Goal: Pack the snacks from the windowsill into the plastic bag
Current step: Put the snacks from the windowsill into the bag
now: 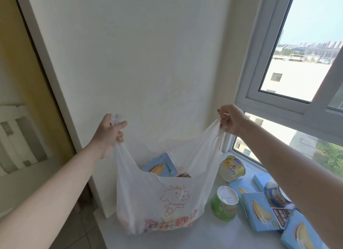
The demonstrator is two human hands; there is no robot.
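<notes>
Two bare forearms reach forward from the bottom corners, the left arm [46,198] low and long, the right arm [297,167] crossing above the snacks. The left hand [109,131] is curled tight round one handle of the plastic bag [157,202], with a bit of the handle sticking out above the fist. The right hand [232,119] pinches the other handle in bent fingers. The hands are held well apart, so the bag's mouth is stretched wide.

The bag is white and thin, printed with a red cartoon dog and red lettering. Its bottom sits on the left end of the windowsill [213,234], near the white wall [139,53]. A blue box [161,165] stands tilted inside it, its top showing in the mouth, with a brownish wrapper just beside it.

To the right of the bag, still on the sill, a yellow cup [232,169] lies on its side near the window [297,63]. A green cup [224,202] is tipped over just beside the bag. Further right lie more blue boxes [259,213], some overlapping, with a dark packet [281,216] resting on them. A blue tub [272,193] is partly hidden under the right arm.
</notes>
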